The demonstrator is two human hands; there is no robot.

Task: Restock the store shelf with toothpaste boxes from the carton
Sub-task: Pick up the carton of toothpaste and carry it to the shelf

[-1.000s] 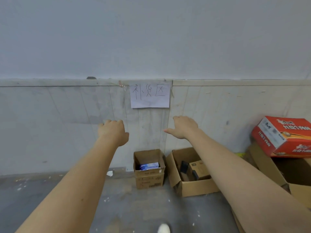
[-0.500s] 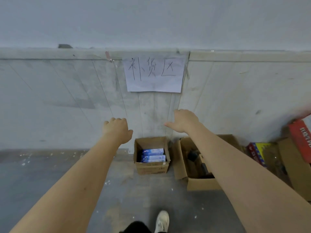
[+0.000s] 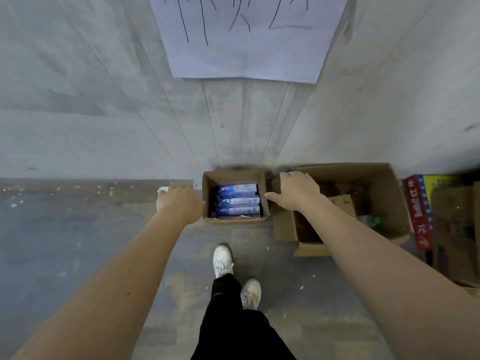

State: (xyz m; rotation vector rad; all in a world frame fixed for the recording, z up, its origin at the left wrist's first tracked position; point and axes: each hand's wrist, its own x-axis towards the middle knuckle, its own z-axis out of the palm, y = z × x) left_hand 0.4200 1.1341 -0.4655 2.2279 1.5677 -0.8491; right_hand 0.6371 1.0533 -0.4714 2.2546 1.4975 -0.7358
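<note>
A small open cardboard carton (image 3: 235, 221) stands on the floor against the wall. Inside it lie three blue toothpaste boxes (image 3: 237, 201), stacked flat. My left hand (image 3: 179, 202) reaches down just left of the carton, its thumb near the left wall, holding nothing. My right hand (image 3: 294, 192) hovers just right of the carton, fingers relaxed, thumb pointing toward the carton's right edge. Neither hand clearly touches the carton. No shelf is in view.
A larger open cardboard box (image 3: 368, 203) with packages and a bottle sits right of the carton. Red and yellow packaging (image 3: 420, 216) and more cardboard (image 3: 454, 235) stand at far right. A handwritten paper sign (image 3: 246, 40) hangs on the wall. My feet (image 3: 233, 271) stand behind the carton.
I have stepped closer and bent down; the view tilted downward. Both hands dropped from wall height to either side of the carton.
</note>
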